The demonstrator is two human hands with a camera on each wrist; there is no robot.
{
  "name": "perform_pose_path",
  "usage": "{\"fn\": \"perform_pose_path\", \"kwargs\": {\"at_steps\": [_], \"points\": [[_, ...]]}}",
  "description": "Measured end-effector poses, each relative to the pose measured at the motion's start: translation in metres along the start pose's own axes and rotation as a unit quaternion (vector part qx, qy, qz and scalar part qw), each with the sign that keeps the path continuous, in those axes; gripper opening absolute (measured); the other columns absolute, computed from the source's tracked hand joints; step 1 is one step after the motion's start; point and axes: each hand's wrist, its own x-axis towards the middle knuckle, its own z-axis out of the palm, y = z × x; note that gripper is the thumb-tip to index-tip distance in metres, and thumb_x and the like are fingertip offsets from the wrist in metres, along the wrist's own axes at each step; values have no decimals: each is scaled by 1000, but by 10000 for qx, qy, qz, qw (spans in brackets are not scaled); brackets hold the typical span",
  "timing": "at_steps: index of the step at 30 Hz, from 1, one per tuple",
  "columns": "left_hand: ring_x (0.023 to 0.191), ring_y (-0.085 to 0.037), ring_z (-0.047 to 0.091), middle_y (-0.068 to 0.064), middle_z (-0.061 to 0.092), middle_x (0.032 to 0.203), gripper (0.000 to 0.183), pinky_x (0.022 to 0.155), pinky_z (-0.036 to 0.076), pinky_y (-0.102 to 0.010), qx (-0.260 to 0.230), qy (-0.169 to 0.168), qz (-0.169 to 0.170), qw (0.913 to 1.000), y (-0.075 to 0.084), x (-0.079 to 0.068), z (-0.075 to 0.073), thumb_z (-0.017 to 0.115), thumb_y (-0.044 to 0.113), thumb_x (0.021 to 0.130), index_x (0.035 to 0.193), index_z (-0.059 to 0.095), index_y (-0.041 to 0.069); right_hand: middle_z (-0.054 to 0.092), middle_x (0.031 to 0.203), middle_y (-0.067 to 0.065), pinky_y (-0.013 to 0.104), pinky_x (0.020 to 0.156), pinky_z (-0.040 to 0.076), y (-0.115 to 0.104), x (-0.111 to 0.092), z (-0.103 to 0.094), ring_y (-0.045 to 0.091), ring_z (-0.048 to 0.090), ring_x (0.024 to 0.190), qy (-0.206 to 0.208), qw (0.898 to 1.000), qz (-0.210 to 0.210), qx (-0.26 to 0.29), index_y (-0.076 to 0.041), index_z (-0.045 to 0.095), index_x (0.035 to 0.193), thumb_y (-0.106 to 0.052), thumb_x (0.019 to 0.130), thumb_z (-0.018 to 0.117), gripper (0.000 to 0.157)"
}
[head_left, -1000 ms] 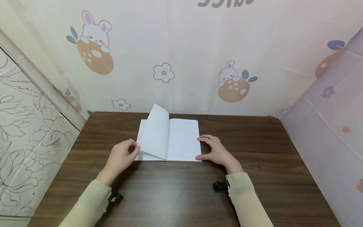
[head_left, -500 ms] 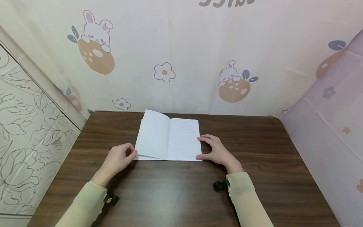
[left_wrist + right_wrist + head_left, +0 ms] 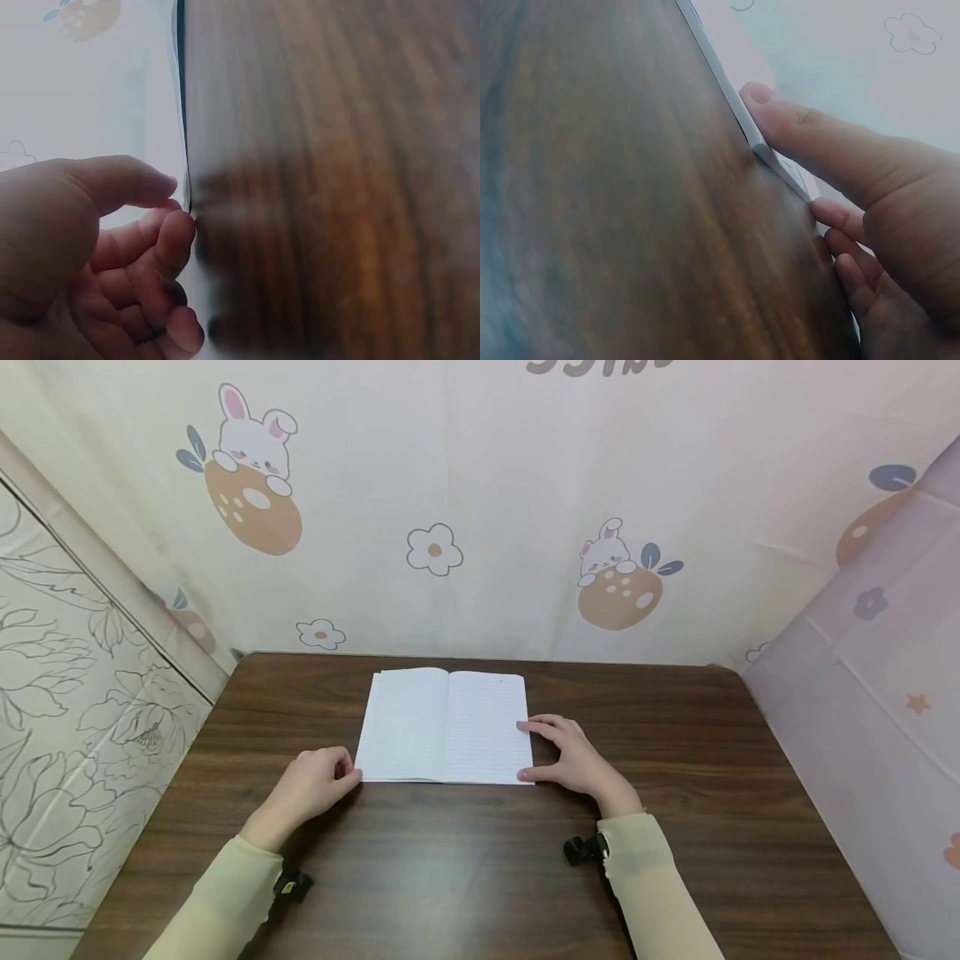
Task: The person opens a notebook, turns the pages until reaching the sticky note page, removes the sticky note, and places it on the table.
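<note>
An open notebook (image 3: 487, 727) with white, lined pages lies on the brown wooden table, its spine running away from me. My left hand (image 3: 311, 789) pinches the near left corner of the left page (image 3: 405, 727) between thumb (image 3: 139, 180) and forefinger, the other fingers curled below. This page now lies nearly flat, slightly out of line with the sheets under it. My right hand (image 3: 573, 764) holds the notebook's right edge, thumb (image 3: 787, 120) on the near right corner and a forefinger farther up the same edge. In the right wrist view the other fingers bend beside that edge.
The dark wooden table (image 3: 435, 877) ends at a pale curtain (image 3: 510, 602) printed with rabbits and flowers. A floral panel (image 3: 90, 735) stands at the left, and a lilac cloth (image 3: 877, 693) hangs at the right. Small black cameras (image 3: 294, 885) sit on both wrists.
The raised left page has come down to the left until nearly flat. My left hand has moved slightly left and toward me with its corner. My right hand has stayed on the right edge.
</note>
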Motion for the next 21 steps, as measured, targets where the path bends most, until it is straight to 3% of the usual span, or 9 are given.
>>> {"fn": "perform_pose_path", "kwargs": {"at_steps": [7, 15, 21], "points": [[55, -14, 47, 5, 53, 61, 20, 56, 40, -32, 120, -332, -213, 9992, 2, 3, -4, 73, 24, 88, 74, 60, 17, 39, 154, -2, 63, 110, 30, -1, -1, -1, 32, 25, 144, -76, 9998, -105, 142, -33, 61, 140, -58, 75, 83, 73], [59, -14, 50, 5, 57, 67, 16, 58, 43, -33, 180, -647, -171, 9976, 6, 10, -16, 75, 21, 85, 77, 62, 16, 37, 156, -4, 63, 109, 31, 1, -3, -1, 30, 24, 144, -102, 9996, -243, 76, -34, 59, 142, -58, 75, 83, 75], [59, -15, 51, 4, 58, 68, 13, 58, 44, -32, 137, -394, -48, 9991, 22, 20, -18, 72, 22, 87, 81, 64, 15, 36, 157, -4, 63, 110, 29, 0, -5, -3, 29, 23, 144, -150, 9996, -208, 148, -35, 58, 142, -57, 73, 85, 77]]}}
